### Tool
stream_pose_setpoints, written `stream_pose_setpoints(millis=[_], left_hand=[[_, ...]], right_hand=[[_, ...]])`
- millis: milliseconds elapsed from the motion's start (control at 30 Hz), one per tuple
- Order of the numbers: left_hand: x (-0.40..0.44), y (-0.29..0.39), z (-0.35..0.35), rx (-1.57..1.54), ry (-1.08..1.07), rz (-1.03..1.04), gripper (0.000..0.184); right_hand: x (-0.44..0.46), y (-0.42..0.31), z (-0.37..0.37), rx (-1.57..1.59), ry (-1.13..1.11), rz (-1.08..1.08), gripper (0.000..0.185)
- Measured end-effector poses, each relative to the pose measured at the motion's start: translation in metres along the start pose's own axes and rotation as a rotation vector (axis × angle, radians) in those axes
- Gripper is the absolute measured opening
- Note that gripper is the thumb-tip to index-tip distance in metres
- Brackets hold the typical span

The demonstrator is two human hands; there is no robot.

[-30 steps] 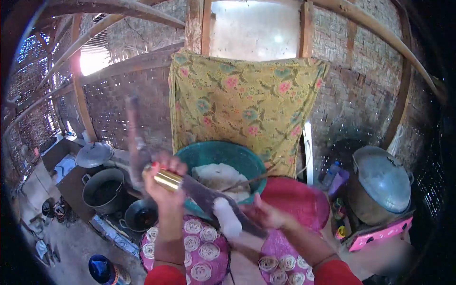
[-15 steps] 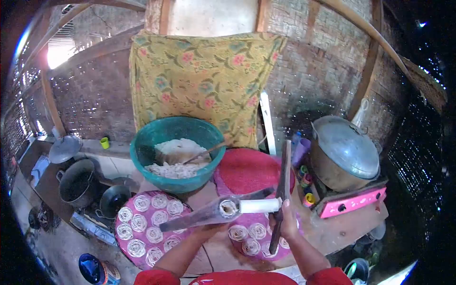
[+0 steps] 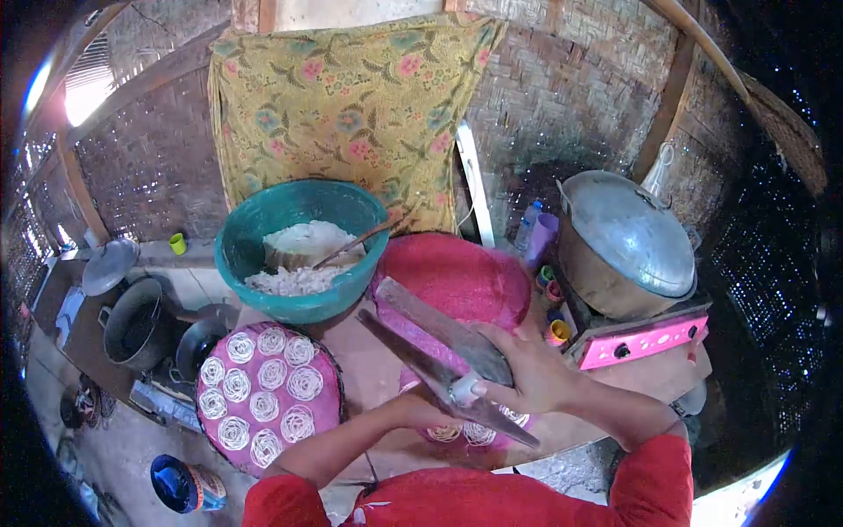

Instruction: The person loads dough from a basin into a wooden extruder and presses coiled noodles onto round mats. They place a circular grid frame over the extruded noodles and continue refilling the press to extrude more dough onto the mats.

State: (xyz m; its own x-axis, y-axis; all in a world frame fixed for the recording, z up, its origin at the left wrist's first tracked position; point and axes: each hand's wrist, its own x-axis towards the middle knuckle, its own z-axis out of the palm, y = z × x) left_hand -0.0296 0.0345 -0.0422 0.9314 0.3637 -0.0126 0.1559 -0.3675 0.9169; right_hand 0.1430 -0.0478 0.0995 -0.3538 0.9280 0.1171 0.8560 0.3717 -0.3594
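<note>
A wooden hand press (image 3: 408, 351) with two dark bars is held over the front of the table, tilted. A short part of its white plunger (image 3: 467, 387) shows between the bars. My right hand (image 3: 531, 367) wraps the near end of the upper bar. My left hand (image 3: 420, 411) is closed at the lower bar, its fingers mostly hidden beneath. Under the press lies a pink round mat with white dough-strand coils (image 3: 479, 433), partly covered. To the left, a second pink round tray (image 3: 279, 348) bears several such coils.
Behind stands a green basin (image 3: 303, 303) of white dough with a wooden spoon (image 3: 356, 246). A red round mat (image 3: 457, 272) lies beside it. Right: a lidded pot (image 3: 623, 246) on a pink stove (image 3: 645, 342), near small colour bottles (image 3: 557, 332). Left: dark pots (image 3: 136, 325).
The press has turned; its bars now slant down to the right and lie closer together, with less plunger showing. My right hand has moved onto the upper bar. The view has shifted.
</note>
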Motion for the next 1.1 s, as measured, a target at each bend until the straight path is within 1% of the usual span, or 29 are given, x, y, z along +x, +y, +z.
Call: stream_pose_setpoints(millis=[33,67,100,133,167,200,233,267,333,367,400,433,467,500,533,567,600,667,700,733,767,800,833,867,900,967,1033,1067,1100], left_hand=[[0.005,-0.004,0.007,0.035,0.016,0.026,0.052],[0.008,-0.007,0.012,0.068,0.034,0.052,0.052],[0.009,-0.011,0.011,-0.088,0.037,0.037,0.052],[0.013,-0.005,0.004,-0.092,0.044,0.034,0.052],[0.018,0.003,-0.007,-0.144,0.026,-0.074,0.055],[0.023,0.014,-0.021,-0.211,0.023,-0.124,0.058],[0.027,0.026,-0.036,-0.277,0.023,-0.175,0.061],[0.030,0.043,-0.052,-0.361,0.044,-0.168,0.065],[0.065,0.020,-0.074,-0.121,0.272,0.220,0.073],[0.066,0.051,-0.089,-0.107,0.266,0.286,0.074],[0.066,0.083,-0.104,-0.093,0.257,0.350,0.075],[0.082,0.080,-0.116,-0.294,0.274,0.369,0.081],[0.096,0.080,-0.126,-0.494,0.290,0.387,0.088],[0.108,0.080,-0.132,-0.498,0.286,0.389,0.088],[0.118,0.084,-0.134,-0.806,0.486,0.343,0.093],[0.128,0.085,-0.134,-1.114,0.689,0.281,0.098],[0.143,0.078,-0.130,-1.125,0.691,0.267,0.098],[0.176,0.045,-0.120,-0.794,1.073,-0.034,0.105],[0.187,0.024,-0.115,-0.793,1.078,-0.054,0.105],[0.196,0.001,-0.110,-0.828,1.108,-0.113,0.106],[0.201,-0.020,-0.106,-0.861,1.137,-0.169,0.107],[0.200,-0.036,-0.102,-0.857,1.143,-0.179,0.107],[0.196,-0.052,-0.097,-0.901,1.152,-0.237,0.107],[0.193,-0.069,-0.093,-0.946,1.160,-0.293,0.107],[0.191,-0.085,-0.088,-1.011,1.182,-0.250,0.104],[0.188,-0.117,-0.082,-1.010,1.222,-0.272,0.100],[0.181,-0.129,-0.075,-1.022,1.279,-0.337,0.093],[0.181,-0.137,-0.074,-1.022,1.286,-0.339,0.093],[0.182,-0.145,-0.075,-0.996,1.303,-0.342,0.091]], right_hand=[[-0.001,0.004,0.003,0.003,-0.005,-0.003,0.077],[-0.003,0.008,0.007,0.034,-0.038,0.062,0.076],[-0.004,0.015,0.010,0.063,-0.071,0.125,0.076],[-0.004,0.025,0.011,0.063,-0.078,0.121,0.076],[-0.003,0.039,0.011,0.280,-0.032,0.065,0.076],[-0.005,0.049,0.008,0.498,0.016,0.014,0.076],[-0.006,0.050,-0.011,1.022,-0.095,0.129,0.078],[-0.014,0.084,-0.019,1.119,-0.373,0.324,0.082],[-0.030,0.128,-0.015,1.431,-0.593,0.248,0.086],[-0.029,0.125,-0.021,1.429,-0.598,0.253,0.086],[-0.030,0.116,-0.028,1.422,-0.427,0.303,0.084],[-0.033,0.114,-0.031,1.413,-0.253,0.356,0.083],[-0.035,0.123,-0.028,1.416,-0.247,0.362,0.083],[-0.035,0.137,-0.024,1.267,-0.176,0.406,0.077],[-0.035,0.142,-0.023,1.120,-0.110,0.450,0.072],[-0.030,0.137,-0.015,1.005,-0.019,0.444,0.060],[-0.029,0.140,-0.012,1.011,-0.028,0.457,0.060],[-0.021,0.155,0.003,0.870,-0.191,0.577,0.055],[-0.020,0.168,0.034,1.040,-0.089,0.579,0.056],[-0.018,0.172,0.049,1.052,-0.100,0.581,0.056],[-0.015,0.174,0.060,1.135,-0.110,0.665,0.057],[-0.013,0.174,0.067,1.196,-0.156,0.722,0.057],[-0.011,0.175,0.073,1.253,-0.201,0.782,0.058],[-0.007,0.176,0.078,1.256,-0.208,0.780,0.058],[-0.003,0.176,0.084,1.267,-0.281,0.767,0.058],[0.003,0.181,0.102,1.287,-0.407,0.776,0.059],[0.006,0.182,0.104,1.258,-0.443,0.770,0.058],[0.009,0.180,0.103,1.231,-0.472,0.765,0.058],[0.010,0.176,0.099,1.127,-0.418,0.796,0.060]])
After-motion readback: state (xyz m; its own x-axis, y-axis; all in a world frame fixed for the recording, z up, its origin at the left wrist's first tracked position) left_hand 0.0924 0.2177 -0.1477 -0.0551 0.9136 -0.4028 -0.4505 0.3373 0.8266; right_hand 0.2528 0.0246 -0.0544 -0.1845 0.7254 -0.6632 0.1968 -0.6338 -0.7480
